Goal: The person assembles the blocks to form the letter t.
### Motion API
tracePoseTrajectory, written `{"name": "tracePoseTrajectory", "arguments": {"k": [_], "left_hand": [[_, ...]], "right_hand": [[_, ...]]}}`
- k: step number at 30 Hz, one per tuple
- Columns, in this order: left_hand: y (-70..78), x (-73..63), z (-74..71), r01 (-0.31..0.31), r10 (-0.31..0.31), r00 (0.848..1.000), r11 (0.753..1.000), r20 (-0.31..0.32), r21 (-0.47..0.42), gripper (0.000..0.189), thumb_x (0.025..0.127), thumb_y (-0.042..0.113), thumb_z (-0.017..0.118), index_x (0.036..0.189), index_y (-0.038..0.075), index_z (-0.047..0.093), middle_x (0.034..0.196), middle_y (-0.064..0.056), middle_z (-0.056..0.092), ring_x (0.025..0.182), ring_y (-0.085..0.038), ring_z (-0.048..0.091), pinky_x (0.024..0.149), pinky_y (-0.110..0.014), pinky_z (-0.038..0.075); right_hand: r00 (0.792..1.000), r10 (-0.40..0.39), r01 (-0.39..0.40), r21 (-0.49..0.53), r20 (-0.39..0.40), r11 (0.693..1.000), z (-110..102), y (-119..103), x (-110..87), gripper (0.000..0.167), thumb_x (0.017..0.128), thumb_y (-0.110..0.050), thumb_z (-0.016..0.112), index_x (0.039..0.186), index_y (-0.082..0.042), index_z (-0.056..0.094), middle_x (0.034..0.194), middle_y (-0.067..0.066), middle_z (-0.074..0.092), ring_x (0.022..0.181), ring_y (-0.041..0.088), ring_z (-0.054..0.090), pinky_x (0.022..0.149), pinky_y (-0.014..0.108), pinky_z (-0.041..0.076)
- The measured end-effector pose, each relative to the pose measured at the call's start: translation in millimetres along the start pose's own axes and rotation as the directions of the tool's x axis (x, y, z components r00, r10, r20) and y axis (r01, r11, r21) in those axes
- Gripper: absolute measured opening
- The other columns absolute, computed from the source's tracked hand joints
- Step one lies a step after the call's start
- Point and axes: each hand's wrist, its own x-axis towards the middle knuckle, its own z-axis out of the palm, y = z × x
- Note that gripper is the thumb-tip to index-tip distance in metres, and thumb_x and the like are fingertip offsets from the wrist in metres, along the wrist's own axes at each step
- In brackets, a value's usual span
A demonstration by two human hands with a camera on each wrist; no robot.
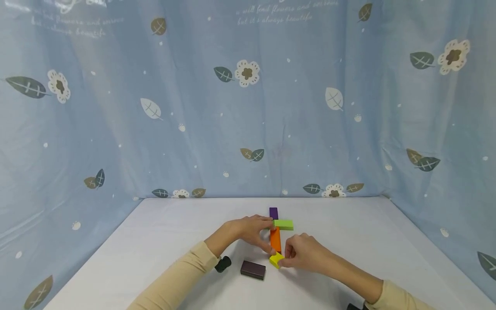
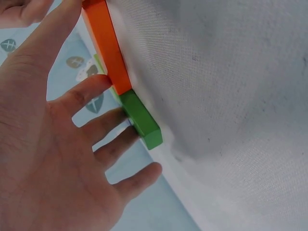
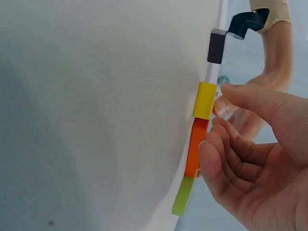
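In the head view my left hand (image 1: 253,230) spans the orange block (image 1: 275,240), its thumb beside the yellow block (image 1: 277,260). Its fingers are spread in the left wrist view, touching the orange block and the dark green block (image 2: 141,120). Next to the yellow block, my right hand (image 1: 308,254) has its thumb at the block's right corner. The right wrist view shows a gap between that thumb and the loosely bent fingers. The yellow block sits slightly askew at the orange block's near end. At the far end lie a light green block (image 1: 284,224) and a purple block (image 1: 273,213).
A dark brown block (image 1: 253,270) lies on the white tabletop (image 1: 186,232), left of the yellow block. The black wrist camera (image 1: 222,264) hangs under my left sleeve. Behind the table rises a blue patterned curtain (image 1: 193,142).
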Motion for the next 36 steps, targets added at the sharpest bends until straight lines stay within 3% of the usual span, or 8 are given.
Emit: {"name": "tracePoseTrajectory", "arguments": {"k": [13,28,36], "left_hand": [[-1.0,-0.9,3.6,-0.04,0.041,0.999,0.999,-0.021,0.034,0.062,0.079,0.064,0.07,0.129,0.03,0.055,0.152,0.008,0.044,0.14,-0.019,0.04,0.112,-0.048,0.039],[-1.4,-0.3,3.7,-0.026,0.027,0.999,0.999,-0.017,0.029,0.058,0.081,0.057,0.072,0.13,0.03,0.057,0.157,0.006,0.039,0.144,-0.02,0.035,0.113,-0.055,0.036],[-2.1,1.3,5.3,-0.036,0.038,0.999,0.998,-0.027,0.047,0.054,0.083,0.055,0.071,0.128,0.03,0.058,0.155,0.007,0.04,0.143,-0.019,0.037,0.114,-0.051,0.036]], "right_hand": [[0.987,-0.161,0.161,0.065,-0.009,0.985,6.1,-17.7,-2.4,0.022,0.079,-0.029,0.081,0.088,-0.009,0.075,0.07,-0.012,0.066,0.058,-0.003,0.053,0.053,0.017,0.047],[0.99,-0.137,0.137,-0.009,0.028,0.99,16.8,-41.4,-0.2,0.029,0.077,-0.031,0.082,0.096,-0.01,0.075,0.079,-0.01,0.07,0.067,-0.003,0.057,0.061,0.014,0.049],[0.989,-0.143,0.145,-0.066,0.037,0.987,24.3,-45.8,2.7,0.028,0.075,-0.032,0.084,0.094,-0.013,0.075,0.079,-0.01,0.07,0.069,-0.002,0.057,0.064,0.015,0.049]]}}
